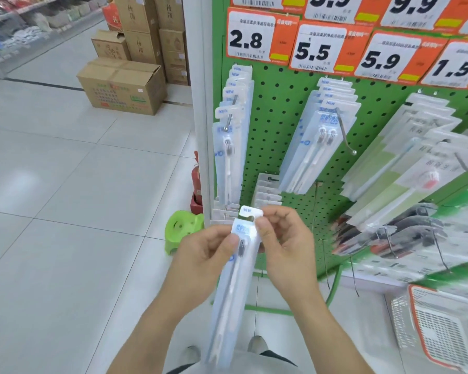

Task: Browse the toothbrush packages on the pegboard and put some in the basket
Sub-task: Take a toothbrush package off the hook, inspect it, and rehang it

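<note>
Low in the centre of the frame, both hands hold one toothbrush package (234,268) lengthwise, its hang tab marked "NEW" pointing up toward the green pegboard (278,109). The left hand (203,260) has its grip closed on the package's left edge, thumb laid across the front near the brush head. The right hand (284,247) pinches the top right corner, just under the tab, between thumb and fingers. Held this way, the printed front faces the wearer, which fits reading or checking the pack before deciding on it.

The package looks the same as those hanging on the leftmost hook (229,122), under the 2.8 price tag (257,39) at upper centre, so it was probably taken from that row. A second row of twin-brush packs (316,141) hangs right of it beneath the 5.5 tag (324,49).

The basket (441,327), white mesh with an orange rim, stands on the floor at the lower right of the frame, well apart from the hands, and seems to hold some flat packs already. The pack in hand has not yet gone in; reaching the basket would call for a move down and to the right.
</note>
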